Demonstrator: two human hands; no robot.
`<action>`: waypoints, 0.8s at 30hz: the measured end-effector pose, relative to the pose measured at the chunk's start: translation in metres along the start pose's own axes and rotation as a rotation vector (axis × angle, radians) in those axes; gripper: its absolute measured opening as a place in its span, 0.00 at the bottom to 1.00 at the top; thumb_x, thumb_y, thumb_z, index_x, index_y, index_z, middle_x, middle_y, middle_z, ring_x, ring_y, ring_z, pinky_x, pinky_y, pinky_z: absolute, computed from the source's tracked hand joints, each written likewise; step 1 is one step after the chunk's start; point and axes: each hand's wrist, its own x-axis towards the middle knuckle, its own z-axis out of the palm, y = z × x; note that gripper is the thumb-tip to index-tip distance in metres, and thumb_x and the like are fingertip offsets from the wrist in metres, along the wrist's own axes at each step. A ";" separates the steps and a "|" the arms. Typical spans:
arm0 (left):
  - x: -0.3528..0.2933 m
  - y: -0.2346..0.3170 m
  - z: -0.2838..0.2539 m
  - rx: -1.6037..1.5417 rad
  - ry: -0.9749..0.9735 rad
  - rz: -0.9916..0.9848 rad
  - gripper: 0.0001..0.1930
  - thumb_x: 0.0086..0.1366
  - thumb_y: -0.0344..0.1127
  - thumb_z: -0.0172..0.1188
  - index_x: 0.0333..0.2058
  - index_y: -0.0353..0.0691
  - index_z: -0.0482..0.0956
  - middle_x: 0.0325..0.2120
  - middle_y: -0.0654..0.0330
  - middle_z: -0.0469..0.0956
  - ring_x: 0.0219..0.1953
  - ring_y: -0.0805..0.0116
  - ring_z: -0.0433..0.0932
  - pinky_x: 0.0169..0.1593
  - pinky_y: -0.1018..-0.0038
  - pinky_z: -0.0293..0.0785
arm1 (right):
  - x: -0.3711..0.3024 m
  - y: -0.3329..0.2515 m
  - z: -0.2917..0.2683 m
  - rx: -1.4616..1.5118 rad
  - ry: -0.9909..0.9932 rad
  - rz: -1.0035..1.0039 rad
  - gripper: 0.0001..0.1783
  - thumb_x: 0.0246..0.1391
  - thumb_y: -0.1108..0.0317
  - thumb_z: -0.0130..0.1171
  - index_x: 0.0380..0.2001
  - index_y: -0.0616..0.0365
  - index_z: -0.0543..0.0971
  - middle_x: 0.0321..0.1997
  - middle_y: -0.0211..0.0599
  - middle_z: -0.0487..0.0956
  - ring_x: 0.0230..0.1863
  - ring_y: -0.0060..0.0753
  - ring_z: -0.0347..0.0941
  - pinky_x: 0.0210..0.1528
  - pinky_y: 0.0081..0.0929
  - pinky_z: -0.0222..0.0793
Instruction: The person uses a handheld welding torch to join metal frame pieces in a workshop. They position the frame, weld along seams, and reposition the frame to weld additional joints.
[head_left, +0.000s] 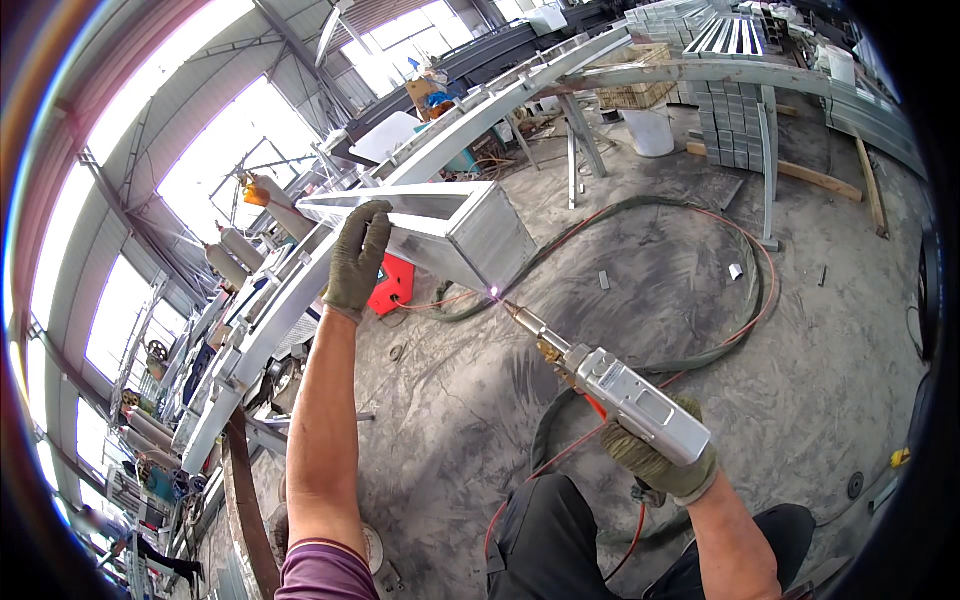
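Note:
A long rectangular box of bare silvery sheet metal (490, 237) lies across a steel rail, its end turned toward the middle of the view. My left hand (358, 262), in a dull green work glove, grips the box's near rim with the fingers over the edge. In my gloved right hand (660, 460) is a silver handheld welding gun (640, 400), held by its handle below the body. The gun's narrow brass-coloured nozzle points up and left at the box's lower end corner. A small bright violet-white spot glows there, at the tip.
Steel rails on legs (480, 125) run across the far side. A dark hose (735, 350) and thin red cable loop over the concrete floor. Beyond stand a white bucket (650, 133), stacked metal tubes (732, 125) and timbers (820, 178). Gas cylinders (280, 208) and a red box (392, 286) are leftward.

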 end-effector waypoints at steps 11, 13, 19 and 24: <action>0.000 -0.003 0.001 -0.077 0.017 -0.050 0.15 0.80 0.41 0.58 0.56 0.38 0.81 0.49 0.61 0.81 0.53 0.71 0.75 0.59 0.71 0.72 | 0.013 -0.010 -0.001 0.259 -0.014 0.085 0.23 0.70 0.56 0.57 0.64 0.51 0.79 0.62 0.36 0.82 0.62 0.37 0.80 0.63 0.38 0.77; 0.000 0.002 0.002 -0.031 0.012 -0.047 0.15 0.80 0.41 0.58 0.56 0.38 0.81 0.49 0.62 0.80 0.53 0.72 0.75 0.59 0.71 0.72 | 0.011 -0.006 -0.006 0.286 -0.216 0.147 0.31 0.75 0.52 0.46 0.71 0.61 0.69 0.70 0.52 0.74 0.68 0.46 0.75 0.71 0.44 0.73; -0.001 0.002 0.000 0.016 0.002 -0.016 0.16 0.80 0.42 0.57 0.56 0.38 0.81 0.48 0.62 0.81 0.52 0.72 0.75 0.58 0.71 0.72 | 0.017 -0.022 -0.013 0.556 -0.280 0.461 0.31 0.72 0.51 0.48 0.73 0.52 0.66 0.74 0.44 0.68 0.72 0.46 0.69 0.72 0.45 0.70; 0.001 0.003 0.001 0.020 0.018 0.000 0.16 0.80 0.43 0.58 0.56 0.38 0.82 0.47 0.62 0.81 0.51 0.71 0.76 0.58 0.71 0.73 | 0.007 -0.010 0.006 0.524 -0.072 0.413 0.24 0.66 0.56 0.63 0.64 0.35 0.82 0.65 0.22 0.83 0.63 0.30 0.79 0.64 0.38 0.75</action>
